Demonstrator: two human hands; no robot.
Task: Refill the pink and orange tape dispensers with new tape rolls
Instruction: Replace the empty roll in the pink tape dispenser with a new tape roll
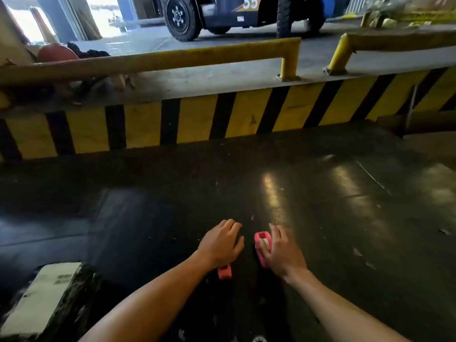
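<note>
On the dark floor in front of me, my right hand (pixel 281 253) grips the pink tape dispenser (pixel 261 243), which stands on its edge with a whitish tape roll showing in its open top. My left hand (pixel 222 243) lies palm down, fingers curled, over the orange dispenser (pixel 225 272); only the dispenser's near end sticks out below the wrist. Whether the left hand grips it or only rests on it is hidden. The two hands sit close together, a small gap apart.
A white box (pixel 42 299) lies at the lower left beside dark debris. A yellow-and-black striped kerb (pixel 222 119) runs across ahead, topped by yellow guard rails (pixel 172 58). A vehicle (pixel 234 16) is parked beyond it. The floor (pixel 345 206) is glossy and dark.
</note>
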